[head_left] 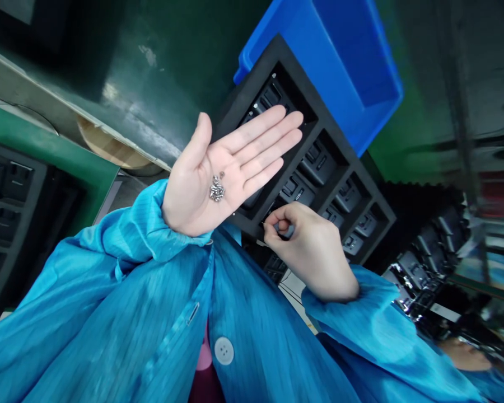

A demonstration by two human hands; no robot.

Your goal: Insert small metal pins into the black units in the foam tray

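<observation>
Your left hand (pixel 237 165) lies flat and fully open, palm up, bearing loose metal pieces (pixel 217 189) on the bare palm, ungripped. Your right hand (pixel 306 240) is closed, thumb meeting forefinger, apparently on one tiny piece (only a glint shows at the tips). Both hands are over the near edge of a black foam tray (pixel 304 87). Should you tilt the left palm, the pile could slide into the compartments, since no curled finger fences it; a loosened pinch could likewise drop the single piece among the dark housings (pixel 319 162). Count: one pile, its pieces too clustered to number; at least six housings, others hidden; one blue bin (pixel 336 73) beyond; one similar tray (pixel 37 184) at far left.
</observation>
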